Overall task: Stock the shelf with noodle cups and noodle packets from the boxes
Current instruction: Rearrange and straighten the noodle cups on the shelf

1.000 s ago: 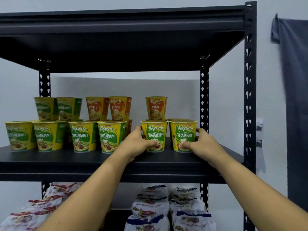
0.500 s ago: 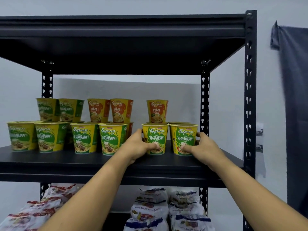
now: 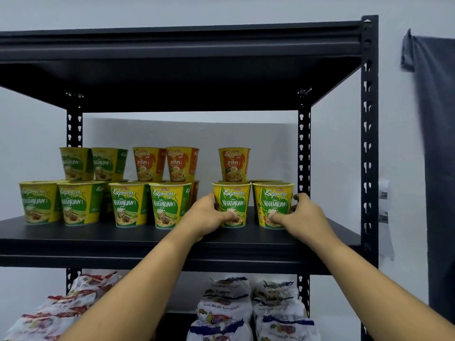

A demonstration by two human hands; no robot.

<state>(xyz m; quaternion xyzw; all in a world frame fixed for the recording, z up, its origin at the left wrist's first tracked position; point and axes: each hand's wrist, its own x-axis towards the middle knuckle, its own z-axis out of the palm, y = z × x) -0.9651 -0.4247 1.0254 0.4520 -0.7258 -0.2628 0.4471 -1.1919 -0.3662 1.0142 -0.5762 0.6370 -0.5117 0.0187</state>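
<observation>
- The scene is recorded by a single wide-angle camera worn on the head, held near the height of the middle shelf board [image 3: 98, 242].
- The lens is pointed forward at the black rack [image 3: 368, 143], so the underside of the top board [image 3: 172, 82] is seen.
- The rack is viewed from within arm's reach: both forearms are stretched from the lower edge to the left hand [image 3: 209, 217] and right hand [image 3: 305, 217], each wrapped round a Vegetarian noodle cup [image 3: 232, 200].

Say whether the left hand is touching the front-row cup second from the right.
Touching. In the head view the left hand curls round the cup, thumb lying across its front.
</observation>
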